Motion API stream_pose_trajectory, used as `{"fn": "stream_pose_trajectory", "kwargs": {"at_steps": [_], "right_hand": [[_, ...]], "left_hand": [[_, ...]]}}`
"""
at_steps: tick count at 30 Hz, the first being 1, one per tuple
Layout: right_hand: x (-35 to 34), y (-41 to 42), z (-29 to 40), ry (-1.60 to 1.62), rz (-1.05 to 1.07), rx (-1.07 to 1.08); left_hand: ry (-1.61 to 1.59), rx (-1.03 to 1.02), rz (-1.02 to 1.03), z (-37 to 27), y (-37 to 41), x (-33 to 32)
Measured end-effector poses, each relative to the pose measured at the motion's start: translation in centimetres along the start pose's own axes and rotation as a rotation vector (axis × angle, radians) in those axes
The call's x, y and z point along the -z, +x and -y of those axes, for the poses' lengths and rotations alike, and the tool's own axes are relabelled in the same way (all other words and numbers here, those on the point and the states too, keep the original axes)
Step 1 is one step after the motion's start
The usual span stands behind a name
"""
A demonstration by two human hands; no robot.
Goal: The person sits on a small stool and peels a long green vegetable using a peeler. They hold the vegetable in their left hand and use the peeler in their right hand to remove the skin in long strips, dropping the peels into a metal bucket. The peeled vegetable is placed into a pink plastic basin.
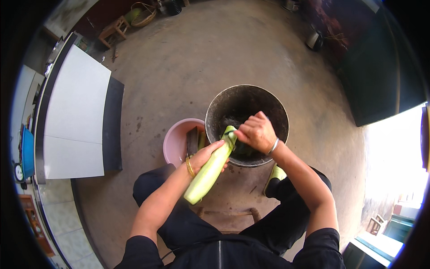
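Note:
A long pale green gourd or squash (208, 173), its skin mostly off, slants over my lap and the near left rim of a dark bucket. My left hand (206, 156) is wrapped around its middle. At its upper end, over the bucket (247, 86), my right hand (255, 132) is closed at a strip of green peel; a small tool may be between its fingers, but it is hidden. Inside the dark bucket lie green scraps, dimly seen. A pink plastic basin (173, 143) stands against the bucket's left side, holding a dark flat blade-like piece (192, 141) and something green.
Left is a white-sided counter (79, 111) with a blue basin (27, 153) beyond it. A wooden stool (114, 30) and a wicker basket (144, 20) stand at the far left. A metal kettle (314, 39) is at the far right, near a dark green panel (376, 74).

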State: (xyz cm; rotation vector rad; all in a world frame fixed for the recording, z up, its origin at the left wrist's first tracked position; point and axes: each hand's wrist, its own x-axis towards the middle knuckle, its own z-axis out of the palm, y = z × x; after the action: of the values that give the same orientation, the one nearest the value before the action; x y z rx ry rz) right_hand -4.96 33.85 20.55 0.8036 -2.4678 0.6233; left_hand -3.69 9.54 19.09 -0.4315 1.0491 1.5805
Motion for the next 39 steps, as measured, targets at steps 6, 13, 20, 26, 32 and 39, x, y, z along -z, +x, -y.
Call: {"fn": "stream_pose_trajectory", "kwargs": {"at_steps": [6,13,20,26,32,39], "right_hand": [[-0.4,-2.5,-6.6,-0.324,0.224,-0.343],[0.2,-1.1,-3.0,-0.052,0.124,-0.324],[-0.1,-0.1,2.1,0.095,0.067,0.012],[-1.4,-3.1,-5.9,-0.300,0.222,-0.264],[-0.5,-3.0,-6.1,-0.391,0.232,-0.428],[0.7,-0.2,1.3,0.214,0.121,-0.079]], "left_hand": [[0.003,-0.026,0.044,-0.7,-0.8,-0.8],[-0.062,-0.071,-0.038,-0.5,0.2,0.0],[-0.049,-0.039,0.024,-0.5,0.0,-0.2],[-0.070,-0.044,0.067,-0.4,-0.4,-0.3],[-0.057,-0.050,0.056,-0.2,0.4,0.7],[0.070,-0.026,-0.044,-0.8,-0.3,0.1]]}}
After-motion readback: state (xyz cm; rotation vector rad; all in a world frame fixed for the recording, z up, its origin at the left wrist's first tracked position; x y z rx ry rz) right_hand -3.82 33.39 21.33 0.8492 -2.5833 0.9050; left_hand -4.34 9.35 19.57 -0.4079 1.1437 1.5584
